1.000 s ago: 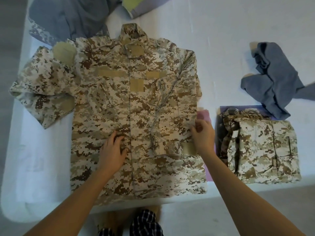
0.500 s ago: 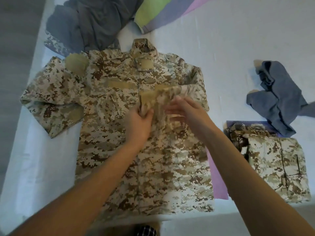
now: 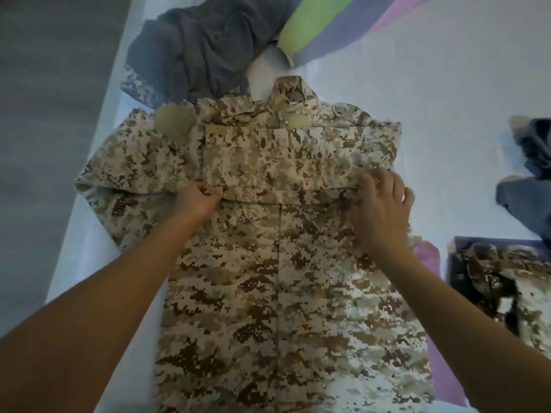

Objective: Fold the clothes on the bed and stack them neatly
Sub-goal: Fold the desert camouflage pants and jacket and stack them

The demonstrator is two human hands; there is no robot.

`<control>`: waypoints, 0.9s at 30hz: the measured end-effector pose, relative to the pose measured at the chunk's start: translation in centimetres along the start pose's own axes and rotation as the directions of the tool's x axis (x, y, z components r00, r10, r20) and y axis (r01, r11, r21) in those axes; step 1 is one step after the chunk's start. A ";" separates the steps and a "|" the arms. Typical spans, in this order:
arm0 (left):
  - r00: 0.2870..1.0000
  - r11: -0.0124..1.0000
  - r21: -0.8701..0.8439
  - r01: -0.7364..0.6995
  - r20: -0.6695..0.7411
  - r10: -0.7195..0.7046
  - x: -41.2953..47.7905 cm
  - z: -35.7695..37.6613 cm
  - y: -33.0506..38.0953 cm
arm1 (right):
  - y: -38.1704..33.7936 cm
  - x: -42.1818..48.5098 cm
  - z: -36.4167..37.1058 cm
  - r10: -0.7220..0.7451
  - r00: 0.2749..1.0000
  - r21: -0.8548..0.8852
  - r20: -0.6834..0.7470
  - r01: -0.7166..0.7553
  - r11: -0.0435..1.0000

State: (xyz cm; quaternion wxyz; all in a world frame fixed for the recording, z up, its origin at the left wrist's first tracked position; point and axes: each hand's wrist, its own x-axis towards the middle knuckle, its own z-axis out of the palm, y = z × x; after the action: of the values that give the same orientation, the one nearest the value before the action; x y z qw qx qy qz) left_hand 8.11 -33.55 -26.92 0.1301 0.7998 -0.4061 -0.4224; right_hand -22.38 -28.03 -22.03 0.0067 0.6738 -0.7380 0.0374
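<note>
Since half a second ago the right sleeve of the desert-camouflage jacket point(image 3: 277, 263) has been carried across the chest, and the two hands, which were close together at the middle of the garment, have spread apart to either end of the folded sleeve. That sleeve now lies as a flat band from the jacket's right shoulder over to the left side of the chest, just below the collar.

The left hand point(image 3: 198, 199) is curled shut, pinching the cuff end of the band at its lower corner. The right hand point(image 3: 380, 210) rests palm down on the other end, near the shoulder fold, with its fingers point(image 3: 387, 186) bent and spread on the cloth; whether it actually pinches fabric or only presses on it cannot be told.

The jacket lies front up on the white bed sheet point(image 3: 432, 84), collar away from the person and hem toward them, filling the middle of the view. Its left sleeve still spreads out sideways toward the bed's left edge, with a round tan patch near the shoulder.

Beyond the collar sits a crumpled dark grey garment point(image 3: 205, 46), with a green, lilac and pink striped cloth point(image 3: 322, 28) beside it. At the right edge lies a rumpled blue-grey garment point(image 3: 527, 168), partly cut off. Nearer the person on the right is a folded camouflage garment point(image 3: 507, 293) resting on a dark purple piece, and a pink cloth point(image 3: 429, 260) shows from under the jacket's right side.
</note>
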 end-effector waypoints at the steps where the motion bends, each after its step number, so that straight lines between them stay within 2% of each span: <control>1: 0.999 1.000 -0.016 0.014 -0.034 -0.015 0.5 0.0 0.1 | 0.6 0.8 -0.1 -0.020 0.998 -0.046 0.064 0.023 0.999; 3: 0.997 0.997 -0.064 0.034 -0.061 -0.038 1.2 -0.1 0.2 | 2.1 2.1 0.0 -0.088 0.975 -0.197 0.203 0.129 0.972; 5: 0.998 0.999 -0.043 0.004 -0.069 -0.007 1.4 -0.3 0.1 | 4.0 3.1 0.3 -0.144 0.949 -0.276 0.281 0.223 0.935; 7: 0.997 0.998 0.017 -0.068 -0.024 0.069 0.8 -0.2 0.1 | 5.7 3.8 0.3 -0.054 0.944 -0.280 0.326 0.151 0.948; 9: 0.989 0.989 0.026 -0.146 -0.015 0.147 -0.4 0.0 -0.1 | 6.2 3.7 0.2 0.126 0.886 -0.338 0.446 0.037 0.940; 10: 0.980 0.982 0.015 -0.190 -0.053 0.190 -1.2 0.1 -0.5 | 5.8 3.4 0.3 0.187 0.856 -0.373 0.482 0.008 0.928; 11: 0.964 0.972 0.005 -0.235 -0.129 0.234 -2.0 0.0 -1.2 | 5.0 2.8 0.6 0.200 0.857 -0.378 0.475 -0.006 0.926; 13: 0.908 0.961 0.013 -0.278 -0.322 0.267 -3.9 -0.7 -3.5 | 1.9 1.0 0.9 0.107 0.918 -0.270 0.381 0.000 0.963; 15: 0.880 0.990 -0.003 -0.139 -0.460 0.122 -5.4 -1.9 -6.5 | -2.8 -0.9 1.4 -0.083 0.928 -0.091 0.363 0.124 0.988; 17: 0.864 0.990 -0.073 0.117 -0.484 -0.137 -5.5 -3.7 -9.7 | -7.5 -2.0 2.9 -0.277 0.846 0.091 0.455 0.266 0.960; 19: 0.859 0.957 -0.091 0.274 -0.426 -0.286 -4.7 -5.3 -12.0 | -11.0 -2.1 4.7 -0.344 0.729 0.187 0.591 0.291 0.938; 20: 0.873 0.958 -0.061 0.279 -0.399 -0.279 -4.1 -6.0 -12.6 | -11.9 -1.8 5.5 -0.331 0.684 0.184 0.650 0.281 0.942; 22: 0.912 0.988 -0.054 0.147 -0.379 -0.157 -2.9 -7.0 -12.9 | -12.4 -1.4 6.7 -0.276 0.649 0.134 0.709 0.260 0.956; 24: 0.926 0.974 -0.224 0.040 -0.358 -0.121 -1.9 -7.8 -12.7 | -12.2 -1.3 7.1 -0.265 0.635 0.128 0.726 0.254 0.959; 26: 0.946 0.864 -0.491 0.110 -0.214 -0.242 -0.9 -8.7 -12.3 | -12.1 -1.2 6.9 -0.266 0.617 0.129 0.741 0.258 0.957; 27: 0.946 0.806 -0.568 0.166 -0.139 -0.293 -0.4 -9.0 -12.5 | -12.1 -1.1 6.7 -0.263 0.608 0.124 0.750 0.262 0.957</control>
State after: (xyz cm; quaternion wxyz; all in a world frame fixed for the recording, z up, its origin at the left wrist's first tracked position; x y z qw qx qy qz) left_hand 21.77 -26.53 -28.03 0.3458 0.8136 -0.1506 -0.4425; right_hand -9.93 -28.47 -28.19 -0.2976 0.7276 -0.5658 -0.2487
